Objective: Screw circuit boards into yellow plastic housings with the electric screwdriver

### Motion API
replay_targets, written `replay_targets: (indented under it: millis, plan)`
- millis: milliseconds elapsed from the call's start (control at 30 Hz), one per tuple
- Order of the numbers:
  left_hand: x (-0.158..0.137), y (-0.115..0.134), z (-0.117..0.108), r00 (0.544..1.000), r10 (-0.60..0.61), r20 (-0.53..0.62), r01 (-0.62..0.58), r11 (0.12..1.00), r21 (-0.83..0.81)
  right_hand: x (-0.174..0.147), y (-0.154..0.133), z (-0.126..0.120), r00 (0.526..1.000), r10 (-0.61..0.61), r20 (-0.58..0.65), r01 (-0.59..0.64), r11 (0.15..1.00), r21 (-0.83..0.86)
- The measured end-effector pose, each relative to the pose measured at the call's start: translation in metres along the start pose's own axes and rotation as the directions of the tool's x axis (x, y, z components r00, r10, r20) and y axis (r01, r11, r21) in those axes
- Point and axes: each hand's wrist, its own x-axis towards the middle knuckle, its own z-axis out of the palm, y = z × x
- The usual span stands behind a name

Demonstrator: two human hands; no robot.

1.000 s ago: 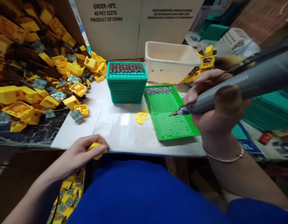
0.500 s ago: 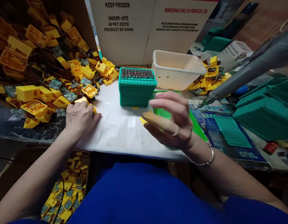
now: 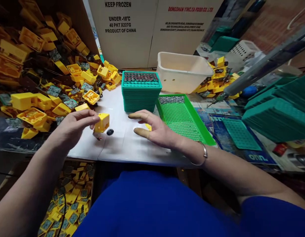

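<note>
Between thumb and fingers, my left hand (image 3: 77, 126) pinches a yellow plastic housing (image 3: 103, 122) above the white work surface (image 3: 117, 144). A small black round part (image 3: 110, 132) is just below and to the right of it. My right hand (image 3: 154, 128) is open, thumb and fingers apart and pointing at the housing, with finger covers on some fingertips. Partly hidden behind that hand lies a small yellow piece (image 3: 148, 126). Beyond it stands a stack of teal trays (image 3: 141, 98), the top one filled with small dark round parts.
Yellow housings with circuit boards heap up on the left (image 3: 34, 115), and more fill a box (image 3: 68, 204) below the table. A green perforated tray (image 3: 182, 121) with small metal pieces lies right. Behind are a translucent bin (image 3: 184, 72) and a carton (image 3: 127, 42). A grey arm (image 3: 266, 62) slants in from the right.
My left hand has lifted a yellow housing from the heap's edge and brought it right. My right hand has moved left and lower, uncovering the green tray.
</note>
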Motion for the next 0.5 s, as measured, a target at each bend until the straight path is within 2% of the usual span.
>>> replay_targets:
  millis: [33, 100, 133, 200, 267, 333, 400, 433, 500]
  plan:
    - [-0.001, 0.003, 0.005, 0.999, -0.03, 0.028, 0.034, 0.986, -0.161, 0.002, 0.001, 0.005, 0.989, 0.134, 0.064, -0.143, 0.977, 0.156]
    - [-0.003, 0.007, 0.018, 0.993, -0.066, 0.099, 0.099, 0.918, -0.383, 0.006, 0.001, 0.012, 0.925, 0.292, 0.242, -0.369, 0.84, 0.397]
    - [-0.004, 0.007, 0.024, 0.986, -0.072, 0.153, 0.135, 0.882, -0.452, 0.007, -0.001, 0.015, 0.893, 0.308, 0.327, -0.437, 0.763, 0.476]
    - [-0.005, 0.007, 0.035, 0.965, -0.067, 0.253, 0.196, 0.826, -0.529, 0.007, -0.007, 0.018, 0.853, 0.266, 0.45, -0.506, 0.636, 0.583]
    - [-0.005, 0.006, 0.043, 0.948, -0.064, 0.311, 0.235, 0.798, -0.554, 0.005, -0.013, 0.019, 0.835, 0.236, 0.498, -0.539, 0.539, 0.648]
    - [-0.004, 0.004, 0.049, 0.949, -0.078, 0.304, 0.243, 0.797, -0.553, 0.003, -0.015, 0.019, 0.819, 0.273, 0.504, -0.57, 0.481, 0.667]
    - [-0.003, 0.002, 0.052, 0.959, -0.093, 0.269, 0.228, 0.818, -0.529, 0.0, -0.01, 0.018, 0.819, 0.339, 0.462, -0.573, 0.498, 0.651]
    - [-0.003, 0.001, 0.053, 0.962, -0.089, 0.26, 0.214, 0.837, -0.504, -0.001, -0.006, 0.017, 0.829, 0.365, 0.424, -0.559, 0.535, 0.633]
    - [-0.002, -0.003, 0.052, 0.964, -0.036, 0.264, 0.147, 0.898, -0.415, -0.003, 0.004, 0.014, 0.879, 0.393, 0.27, -0.476, 0.688, 0.547]
